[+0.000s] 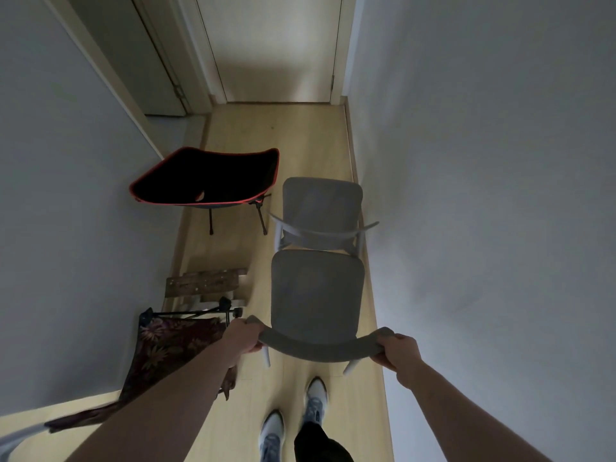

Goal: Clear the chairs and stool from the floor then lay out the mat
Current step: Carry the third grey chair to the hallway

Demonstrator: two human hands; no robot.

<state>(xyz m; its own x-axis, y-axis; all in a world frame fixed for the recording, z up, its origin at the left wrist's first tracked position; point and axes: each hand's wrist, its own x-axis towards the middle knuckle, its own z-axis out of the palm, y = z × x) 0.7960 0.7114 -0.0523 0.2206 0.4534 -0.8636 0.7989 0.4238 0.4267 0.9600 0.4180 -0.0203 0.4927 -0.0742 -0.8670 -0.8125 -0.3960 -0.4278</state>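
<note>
I hold a grey chair by its curved backrest. My left hand grips the backrest's left end and my right hand grips its right end. A second grey chair stands just beyond it, close to the right wall. A black folding camp chair with red trim stands further back on the left. A small wooden stool sits by the left wall. A dark floral fabric folding seat stands beside my left forearm, partly hidden by it.
This is a narrow hallway with a light wood floor. Walls close in on the left and right. A closed door ends the hallway. My feet in pale sneakers stand behind the held chair.
</note>
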